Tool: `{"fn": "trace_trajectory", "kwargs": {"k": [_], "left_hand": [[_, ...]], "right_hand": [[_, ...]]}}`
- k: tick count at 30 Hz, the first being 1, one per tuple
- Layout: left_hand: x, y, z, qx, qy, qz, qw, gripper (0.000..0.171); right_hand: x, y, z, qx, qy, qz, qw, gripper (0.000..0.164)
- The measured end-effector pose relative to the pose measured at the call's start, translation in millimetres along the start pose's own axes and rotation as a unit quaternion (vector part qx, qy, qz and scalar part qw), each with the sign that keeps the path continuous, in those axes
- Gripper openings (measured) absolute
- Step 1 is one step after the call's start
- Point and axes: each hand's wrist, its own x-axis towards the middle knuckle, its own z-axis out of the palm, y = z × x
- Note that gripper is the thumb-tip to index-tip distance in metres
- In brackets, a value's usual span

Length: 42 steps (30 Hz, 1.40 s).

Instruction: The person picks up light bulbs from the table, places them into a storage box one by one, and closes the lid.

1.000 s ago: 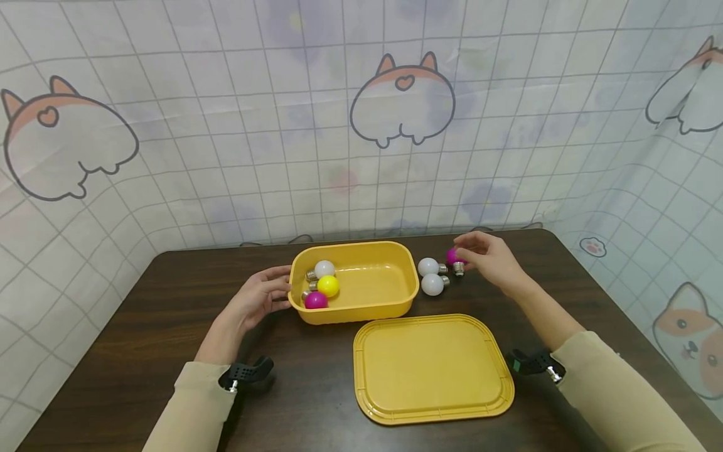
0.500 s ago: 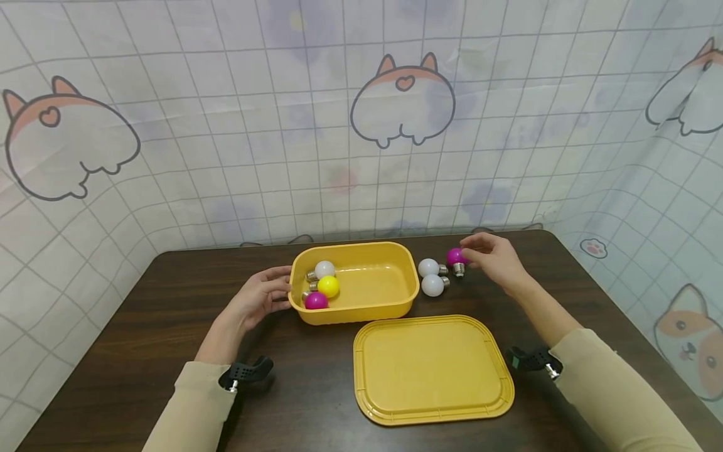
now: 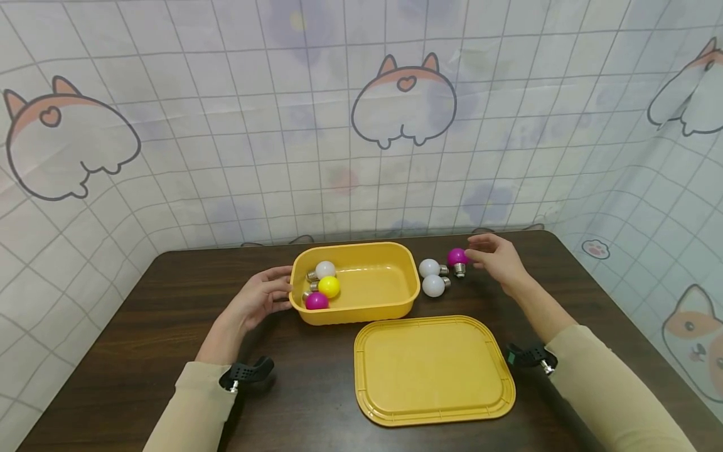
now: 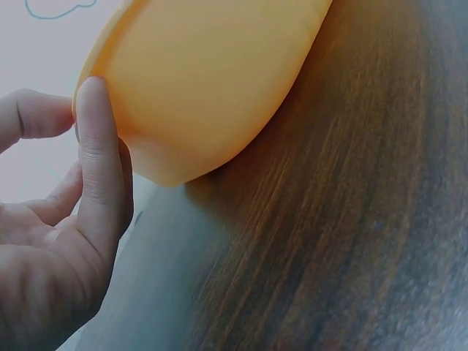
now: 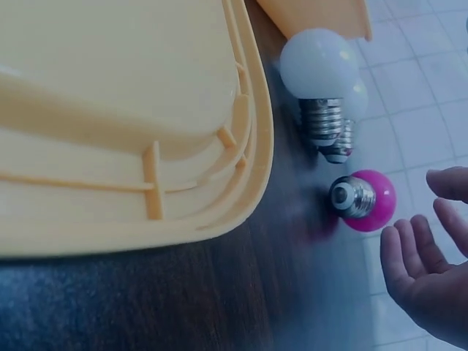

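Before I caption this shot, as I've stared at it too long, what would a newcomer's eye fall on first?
Probably the yellow tub on the dark table, with a white bulb, a yellow bulb and a magenta bulb inside its left end. Next, perhaps, the loose magenta bulb beside the right hand, right of two white bulbs. The yellow lid lies in front of the tub.

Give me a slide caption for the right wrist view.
Right hand beside a magenta bulb, with two white bulbs and a yellow lid on the dark table.
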Motion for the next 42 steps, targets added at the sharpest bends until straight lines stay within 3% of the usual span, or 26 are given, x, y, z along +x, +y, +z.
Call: {"fn": "trace_trajectory", "kwargs": {"k": [15,42], "left_hand": [[0.8,-1.6,-1.4,-0.004,-0.003,0.002,1.0000,0.057],[1.0,-2.6,-1.5,-0.002,0.003,0.001,1.0000,0.056]], "right_hand": [[11,8,9,-0.012,-0.038,0.051,0.998,0.059],[19,10,15,-0.065,-0.058,0.049,0.995,0.051]]}}
